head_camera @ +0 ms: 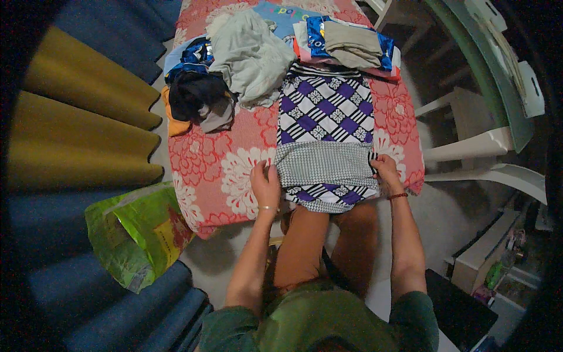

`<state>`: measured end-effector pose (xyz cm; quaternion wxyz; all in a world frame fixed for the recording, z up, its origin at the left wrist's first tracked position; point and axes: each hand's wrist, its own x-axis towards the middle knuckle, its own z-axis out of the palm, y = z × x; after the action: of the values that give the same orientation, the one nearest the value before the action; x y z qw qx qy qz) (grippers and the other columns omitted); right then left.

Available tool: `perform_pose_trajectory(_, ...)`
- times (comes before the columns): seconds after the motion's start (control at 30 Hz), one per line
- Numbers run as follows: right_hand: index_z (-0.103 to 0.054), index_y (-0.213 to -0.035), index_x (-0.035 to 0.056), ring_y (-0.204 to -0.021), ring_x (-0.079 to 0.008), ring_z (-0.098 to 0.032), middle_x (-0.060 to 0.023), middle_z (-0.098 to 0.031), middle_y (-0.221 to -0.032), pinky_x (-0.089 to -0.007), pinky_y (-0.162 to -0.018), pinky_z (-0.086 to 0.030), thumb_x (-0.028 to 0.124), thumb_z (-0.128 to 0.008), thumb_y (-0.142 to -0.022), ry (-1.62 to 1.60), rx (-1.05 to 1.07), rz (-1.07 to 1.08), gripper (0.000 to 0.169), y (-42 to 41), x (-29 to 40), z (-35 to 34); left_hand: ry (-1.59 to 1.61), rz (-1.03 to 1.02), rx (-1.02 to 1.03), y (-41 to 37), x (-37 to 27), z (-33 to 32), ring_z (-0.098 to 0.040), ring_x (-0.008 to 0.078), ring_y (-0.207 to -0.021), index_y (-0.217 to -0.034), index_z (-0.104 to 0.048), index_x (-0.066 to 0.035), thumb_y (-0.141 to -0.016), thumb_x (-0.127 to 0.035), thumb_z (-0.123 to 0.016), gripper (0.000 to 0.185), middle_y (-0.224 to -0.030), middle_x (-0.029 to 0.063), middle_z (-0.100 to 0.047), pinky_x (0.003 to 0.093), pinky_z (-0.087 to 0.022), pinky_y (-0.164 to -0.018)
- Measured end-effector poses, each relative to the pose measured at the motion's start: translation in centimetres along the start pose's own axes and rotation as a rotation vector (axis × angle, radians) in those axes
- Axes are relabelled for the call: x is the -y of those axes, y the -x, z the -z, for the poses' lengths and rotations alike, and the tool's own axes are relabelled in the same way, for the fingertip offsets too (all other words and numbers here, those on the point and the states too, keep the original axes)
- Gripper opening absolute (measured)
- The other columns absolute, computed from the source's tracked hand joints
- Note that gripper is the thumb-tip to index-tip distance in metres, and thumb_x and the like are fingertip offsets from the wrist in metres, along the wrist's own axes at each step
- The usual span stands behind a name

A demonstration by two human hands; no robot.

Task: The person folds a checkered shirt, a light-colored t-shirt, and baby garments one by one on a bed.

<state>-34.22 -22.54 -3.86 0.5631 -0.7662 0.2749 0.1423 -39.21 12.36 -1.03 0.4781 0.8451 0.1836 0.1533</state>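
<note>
A purple, white and black patterned garment lies lengthwise on the floral red-and-white cloth, its grey-checked underside turned up in a band across the lower part. My right hand pinches a black-and-white striped edge at the band's right end. At the band's left end is my left hand, fingers bent upward beside the fabric; whether they grip it cannot be told. Beyond the garment, a beige folded cloth tops a stack of folded clothes. A crumpled pale grey-green garment lies to the left of that stack.
A black garment lies among other clothes at the far left of the table. A green plastic bag is beside the table's left edge, near the yellow and blue curtain. White chairs and a glass-topped table stand on the right.
</note>
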Motion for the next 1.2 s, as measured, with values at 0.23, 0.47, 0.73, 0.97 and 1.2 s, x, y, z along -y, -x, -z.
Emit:
perform_pose_trajectory(0.23, -0.053, -0.084, 0.0003, -0.055, -0.0108, -0.053, -0.0031, -0.056, -0.069, -0.0241, -0.042, -0.044, 0.007, -0.064, -0.069, 0.067, -0.002, 0.025, 0.020, 0.5, 1.2, -0.6, -0.292, 0.206, 0.221, -4.6, 0.4, -2.6, -0.056, 0.0378, -0.080, -0.086, -0.058, 0.003, -0.074, -0.022, -0.064, 0.028, -0.086, 0.0203, -0.061, 0.0421, -0.045, -0.071)
perform_pose_trajectory(0.47, -0.052, -0.089, -0.0004, -0.056, -0.0110, -0.054, -0.0049, -0.058, -0.070, -0.0234, -0.042, -0.042, 0.009, -0.064, -0.071, -0.013, 0.006, 0.100, 0.023, 0.4, 1.0, -0.1, -0.234, 0.011, 0.112, -3.7, 1.8, -2.8, -0.053, 0.0371, -0.067, -0.083, -0.048, 0.002, -0.079, -0.010, -0.055, 0.015, -0.073, 0.0205, -0.054, 0.0421, -0.041, -0.060)
perform_pose_trajectory(0.73, -0.053, -0.083, -0.0017, -0.064, -0.0193, -0.055, -0.0098, -0.057, -0.068, -0.0314, -0.060, -0.044, 0.017, -0.067, -0.067, 0.373, -0.097, 0.219, 0.028, 0.2, 0.7, -0.7, -0.286, -0.013, 0.065, -3.5, 3.1, -3.3, -0.055, 0.0411, -0.074, -0.092, -0.047, 0.001, -0.083, -0.009, -0.052, 0.014, -0.080, 0.0232, -0.056, 0.0444, -0.043, -0.064)
perform_pose_trajectory(0.97, -0.052, -0.088, -0.0017, -0.079, -0.0350, -0.061, -0.0215, -0.062, -0.081, -0.0424, -0.068, -0.047, 0.017, -0.062, -0.071, 0.578, -0.077, 0.262, 0.027, 0.9, 0.7, -0.2, -0.300, -0.051, 0.073, -3.0, 2.8, -3.2, -0.053, 0.0423, -0.083, -0.094, -0.047, 0.001, -0.084, -0.006, -0.046, 0.011, -0.087, 0.0238, -0.055, 0.0465, -0.042, -0.071)
perform_pose_trajectory(1.2, -0.050, -0.095, 0.0003, -0.093, -0.0370, -0.049, -0.0179, -0.051, -0.094, -0.0458, -0.077, -0.041, 0.014, -0.060, -0.074, 0.925, -0.307, 0.574, 0.027, 4.0, 4.5, -2.1, -0.282, -0.158, 0.067, -3.1, 3.1, -2.6, -0.053, 0.0405, -0.087, -0.104, -0.049, -0.002, -0.083, -0.005, -0.046, 0.022, -0.091, 0.0221, -0.056, 0.0450, -0.044, -0.073)
